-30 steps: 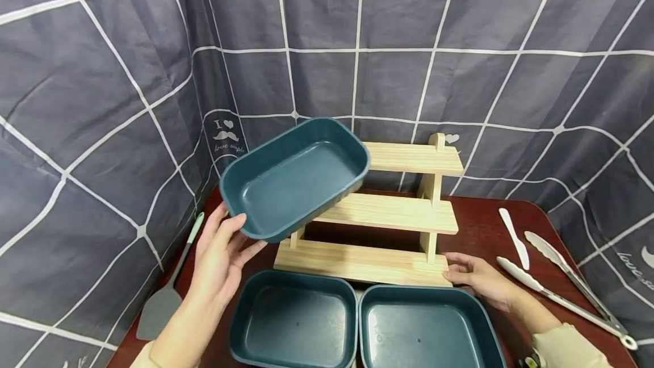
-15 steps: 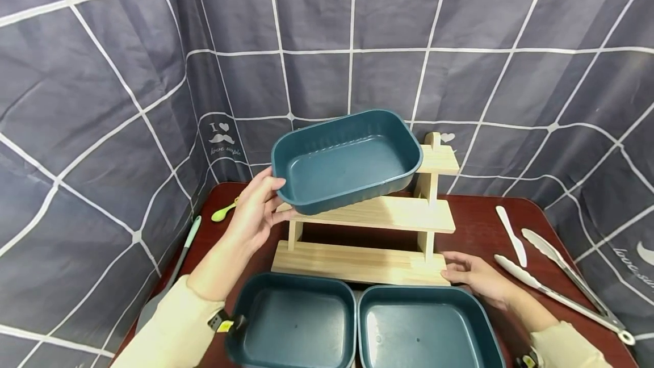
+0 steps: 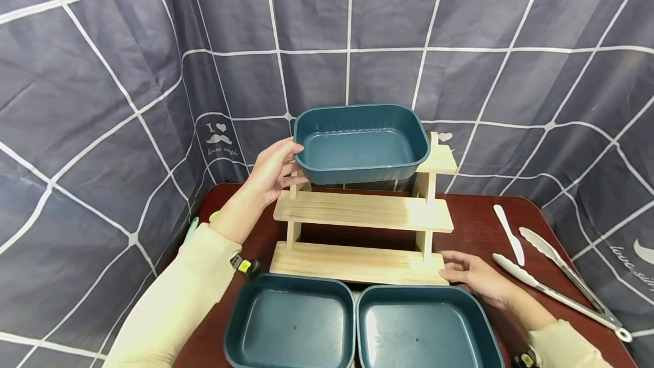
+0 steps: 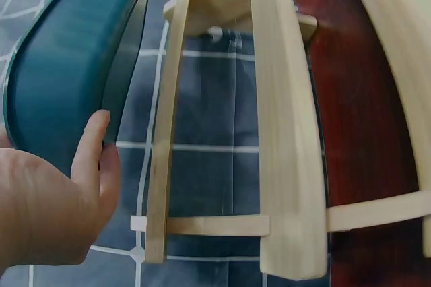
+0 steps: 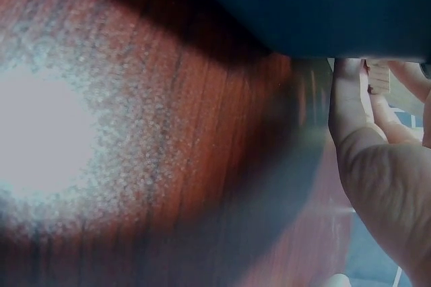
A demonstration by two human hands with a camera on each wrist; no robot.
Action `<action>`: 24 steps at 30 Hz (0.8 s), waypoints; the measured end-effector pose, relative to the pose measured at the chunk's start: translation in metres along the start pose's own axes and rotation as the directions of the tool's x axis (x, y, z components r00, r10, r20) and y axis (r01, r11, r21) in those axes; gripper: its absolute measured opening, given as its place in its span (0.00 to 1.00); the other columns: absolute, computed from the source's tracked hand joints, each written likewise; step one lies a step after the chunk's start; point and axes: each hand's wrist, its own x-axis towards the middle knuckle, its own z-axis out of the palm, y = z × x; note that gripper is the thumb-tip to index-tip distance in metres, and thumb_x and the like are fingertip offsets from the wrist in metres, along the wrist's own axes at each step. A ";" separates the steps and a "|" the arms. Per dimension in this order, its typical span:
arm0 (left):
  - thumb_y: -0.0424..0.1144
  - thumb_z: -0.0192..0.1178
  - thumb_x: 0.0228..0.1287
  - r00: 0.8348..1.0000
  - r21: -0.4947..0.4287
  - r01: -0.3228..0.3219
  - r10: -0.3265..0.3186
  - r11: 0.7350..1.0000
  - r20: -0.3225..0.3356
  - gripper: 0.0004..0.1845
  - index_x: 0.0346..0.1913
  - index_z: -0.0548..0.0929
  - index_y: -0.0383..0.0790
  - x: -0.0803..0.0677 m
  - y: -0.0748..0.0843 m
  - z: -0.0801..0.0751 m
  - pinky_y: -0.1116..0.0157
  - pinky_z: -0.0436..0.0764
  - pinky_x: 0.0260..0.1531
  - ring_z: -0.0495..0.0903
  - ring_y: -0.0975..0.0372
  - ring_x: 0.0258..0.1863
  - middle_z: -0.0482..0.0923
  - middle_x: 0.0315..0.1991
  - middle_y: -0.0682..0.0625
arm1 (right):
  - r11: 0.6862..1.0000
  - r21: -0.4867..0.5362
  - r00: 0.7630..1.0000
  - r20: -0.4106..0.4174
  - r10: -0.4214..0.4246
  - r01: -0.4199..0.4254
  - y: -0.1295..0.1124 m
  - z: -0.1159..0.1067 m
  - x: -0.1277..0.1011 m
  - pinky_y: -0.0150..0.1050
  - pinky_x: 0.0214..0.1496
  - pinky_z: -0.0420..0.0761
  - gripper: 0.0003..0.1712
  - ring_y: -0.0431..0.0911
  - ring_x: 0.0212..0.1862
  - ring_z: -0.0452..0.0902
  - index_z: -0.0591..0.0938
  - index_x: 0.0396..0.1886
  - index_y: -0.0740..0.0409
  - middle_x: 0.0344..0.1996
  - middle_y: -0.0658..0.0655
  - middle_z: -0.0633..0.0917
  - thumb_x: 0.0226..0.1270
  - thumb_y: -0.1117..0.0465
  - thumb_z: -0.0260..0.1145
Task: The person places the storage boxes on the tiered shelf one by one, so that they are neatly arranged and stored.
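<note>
My left hand [image 3: 278, 169] grips the left end of a dark teal plastic bin [image 3: 363, 152], thumb at the rim and fingers beneath. The bin is nearly level and overlaps the top step of a three-step wooden display rack [image 3: 363, 210]. In the left wrist view a gap shows between the bin [image 4: 74, 51] and the top board [image 4: 165, 132]. My right hand [image 3: 477, 278] holds the right end of the rack's bottom step. The right wrist view shows thumb and fingers [image 5: 353, 108] on either side of the wood end [image 5: 379, 79].
Two more teal bins, one on the left [image 3: 293, 322] and one on the right [image 3: 421, 325], stand side by side before the rack. A white knife [image 3: 509, 235] and metal tongs [image 3: 562, 294] lie at right on the red-brown table [image 3: 480, 220]. A grey checked curtain [image 3: 388, 16] hangs behind.
My left hand has carried the bin right and back, from left of the rack to over its top step, and levelled it. The right hand stays on the bottom step.
</note>
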 end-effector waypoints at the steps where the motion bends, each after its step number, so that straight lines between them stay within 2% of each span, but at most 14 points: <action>1: 0.38 0.61 0.68 1.000 0.009 0.000 0.000 1.000 -0.003 0.27 0.70 0.76 0.40 0.006 0.001 0.001 0.54 0.88 0.42 0.88 0.54 0.45 0.80 0.57 0.36 | 1.000 0.003 1.000 0.005 -0.004 0.004 0.000 0.000 0.000 0.45 0.47 0.87 0.42 0.49 0.48 0.85 0.54 0.77 0.78 0.49 0.60 0.85 0.78 0.62 0.64; 7: 0.39 0.64 0.66 0.998 -0.006 0.047 -0.047 0.999 -0.043 0.26 0.66 0.79 0.36 0.033 0.003 0.006 0.57 0.89 0.38 0.89 0.55 0.40 0.82 0.56 0.37 | 1.000 -0.006 1.000 0.009 -0.003 0.003 -0.001 0.001 -0.001 0.45 0.47 0.87 0.42 0.48 0.48 0.84 0.53 0.77 0.79 0.49 0.60 0.84 0.78 0.62 0.63; 11: 0.40 0.65 0.65 0.995 -0.004 0.083 -0.083 0.997 -0.046 0.26 0.65 0.80 0.35 0.047 0.004 0.012 0.58 0.89 0.35 0.90 0.55 0.40 0.83 0.57 0.37 | 1.000 -0.014 1.000 -0.002 0.006 -0.006 -0.001 0.001 -0.003 0.45 0.47 0.87 0.42 0.49 0.48 0.84 0.53 0.77 0.79 0.50 0.61 0.84 0.78 0.62 0.64; 18: 0.41 0.66 0.65 0.995 -0.004 0.094 -0.094 0.996 -0.038 0.27 0.65 0.80 0.32 0.067 0.004 0.018 0.56 0.88 0.38 0.90 0.52 0.43 0.83 0.58 0.34 | 1.000 -0.014 1.000 -0.008 0.007 -0.007 -0.001 0.001 -0.002 0.44 0.48 0.86 0.43 0.49 0.49 0.83 0.54 0.77 0.79 0.50 0.60 0.84 0.77 0.61 0.65; 24: 0.43 0.66 0.64 0.991 0.018 0.113 -0.111 0.993 -0.069 0.29 0.67 0.79 0.38 0.078 0.001 0.018 0.57 0.88 0.40 0.88 0.49 0.50 0.82 0.59 0.35 | 0.999 -0.031 1.000 -0.024 0.007 -0.008 0.001 0.000 -0.002 0.44 0.50 0.86 0.43 0.50 0.51 0.83 0.54 0.76 0.80 0.54 0.63 0.82 0.77 0.61 0.66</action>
